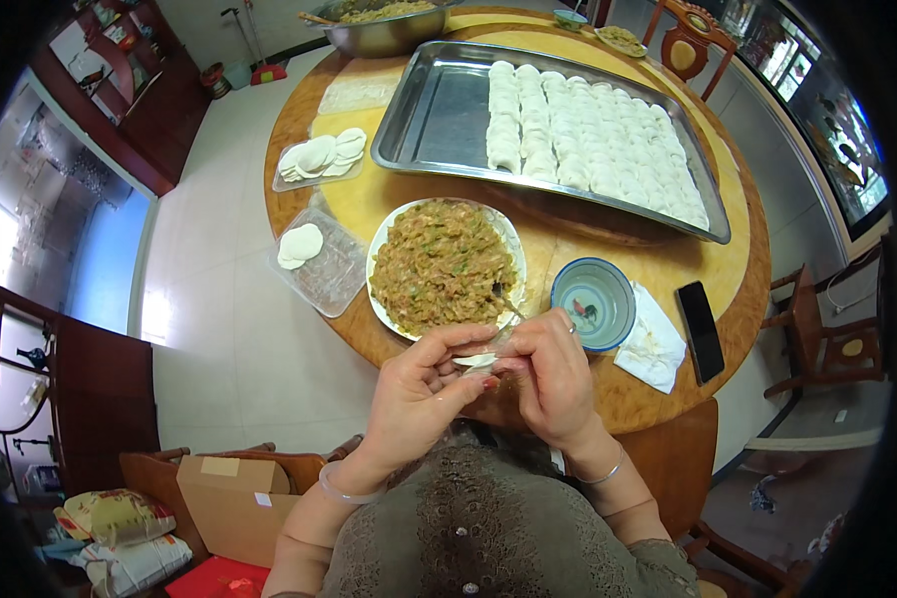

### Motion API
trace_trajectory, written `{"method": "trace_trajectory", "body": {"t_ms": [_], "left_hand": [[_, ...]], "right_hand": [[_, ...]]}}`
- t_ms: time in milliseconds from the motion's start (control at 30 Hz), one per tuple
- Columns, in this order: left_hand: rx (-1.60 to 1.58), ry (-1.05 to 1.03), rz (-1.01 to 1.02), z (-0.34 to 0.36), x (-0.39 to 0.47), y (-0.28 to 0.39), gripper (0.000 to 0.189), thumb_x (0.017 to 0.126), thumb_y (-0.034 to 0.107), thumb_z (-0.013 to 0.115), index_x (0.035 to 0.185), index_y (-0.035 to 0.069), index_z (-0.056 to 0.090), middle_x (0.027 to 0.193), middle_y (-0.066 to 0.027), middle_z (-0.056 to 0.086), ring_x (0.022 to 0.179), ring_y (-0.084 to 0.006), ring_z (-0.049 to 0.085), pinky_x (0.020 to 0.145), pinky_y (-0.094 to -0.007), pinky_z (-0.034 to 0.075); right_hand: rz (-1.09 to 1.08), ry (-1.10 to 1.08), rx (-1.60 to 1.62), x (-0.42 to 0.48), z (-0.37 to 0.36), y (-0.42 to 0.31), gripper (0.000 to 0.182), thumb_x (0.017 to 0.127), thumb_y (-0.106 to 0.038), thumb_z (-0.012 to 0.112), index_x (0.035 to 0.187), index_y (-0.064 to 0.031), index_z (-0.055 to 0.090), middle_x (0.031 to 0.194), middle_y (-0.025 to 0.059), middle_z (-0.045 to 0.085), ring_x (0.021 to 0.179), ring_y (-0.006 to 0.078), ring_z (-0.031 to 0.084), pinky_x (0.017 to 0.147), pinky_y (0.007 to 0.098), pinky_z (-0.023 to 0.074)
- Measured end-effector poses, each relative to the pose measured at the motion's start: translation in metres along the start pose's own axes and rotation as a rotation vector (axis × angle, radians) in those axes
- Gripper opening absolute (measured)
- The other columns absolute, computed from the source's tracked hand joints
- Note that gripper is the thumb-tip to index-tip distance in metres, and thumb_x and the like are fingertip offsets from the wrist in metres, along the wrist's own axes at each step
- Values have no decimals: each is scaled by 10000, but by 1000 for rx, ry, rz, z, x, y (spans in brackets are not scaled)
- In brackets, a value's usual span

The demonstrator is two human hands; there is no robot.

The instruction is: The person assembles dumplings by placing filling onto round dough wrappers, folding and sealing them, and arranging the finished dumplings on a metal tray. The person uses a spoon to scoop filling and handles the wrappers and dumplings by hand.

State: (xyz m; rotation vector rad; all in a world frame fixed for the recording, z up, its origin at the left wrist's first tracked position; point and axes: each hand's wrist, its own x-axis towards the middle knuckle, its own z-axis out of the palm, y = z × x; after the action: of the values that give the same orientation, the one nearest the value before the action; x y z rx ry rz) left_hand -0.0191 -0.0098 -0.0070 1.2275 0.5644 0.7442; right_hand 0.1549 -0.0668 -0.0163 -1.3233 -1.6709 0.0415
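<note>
My left hand (426,389) and my right hand (557,377) meet over the table's near edge, both pinching a white dumpling wrapper (477,362) that is partly hidden by the fingers. Just beyond them is a white plate (374,299) heaped with minced filling (441,261); a utensil leans in it at the right, near my right hand. A blue-rimmed bowl of liquid (594,303) stands right of the plate. Round wrappers (300,246) lie on a clear plastic tray (336,280) at the left, and more wrappers (321,155) behind. Rows of dumplings (598,138) fill most of a metal tray (433,161).
A folded white cloth or tissue (650,340) and a black phone (700,333) lie right of the bowl. A large metal basin (389,34) of filling stands at the far left of the round table. Wooden chairs (830,329) are at the right; a cardboard box (228,493) sits lower left.
</note>
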Motion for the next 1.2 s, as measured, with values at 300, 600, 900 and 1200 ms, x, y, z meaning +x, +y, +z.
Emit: {"method": "trace_trajectory", "body": {"t_ms": [300, 600, 900, 1200], "left_hand": [[12, -36, -52, -1, 2, 6, 533, 916, -120, 575, 1422, -14, 444, 1247, -134, 630, 1080, -138, 646, 932, -263, 542], [61, -11, -31, -1, 3, 1, 604, 902, -125, 575, 1466, 26, 422, 1219, -120, 658, 1021, -121, 656, 903, -252, 540], [529, -111, -11, -8, 6, 8, 644, 888, -88, 634, 1482, 54, 430, 1109, -78, 705, 968, -101, 660, 842, -258, 550], [-193, -81, -274, -4, 9, -7, 265, 933, 33, 683, 1181, 7, 595, 932, 0, 676, 777, -30, 601, 651, -192, 490]], "right_hand": [[-108, -35, -70, 9, -7, -5, 195, 770, -54, 752, 957, -60, 699, 890, 85, 615, 818, 281, 574, 718, 365, 453], [27, 5, -36, 6, -6, -2, 203, 749, -113, 783, 936, -71, 716, 907, 51, 643, 851, 257, 585, 741, 366, 456], [-120, -150, -14, 12, -10, 1, 217, 738, -109, 785, 941, -75, 716, 868, 45, 607, 829, 258, 573, 745, 377, 453], [32, 65, 103, 1, -3, 6, 185, 730, -56, 792, 905, -59, 729, 888, 68, 678, 801, 258, 600, 722, 354, 475]]}}
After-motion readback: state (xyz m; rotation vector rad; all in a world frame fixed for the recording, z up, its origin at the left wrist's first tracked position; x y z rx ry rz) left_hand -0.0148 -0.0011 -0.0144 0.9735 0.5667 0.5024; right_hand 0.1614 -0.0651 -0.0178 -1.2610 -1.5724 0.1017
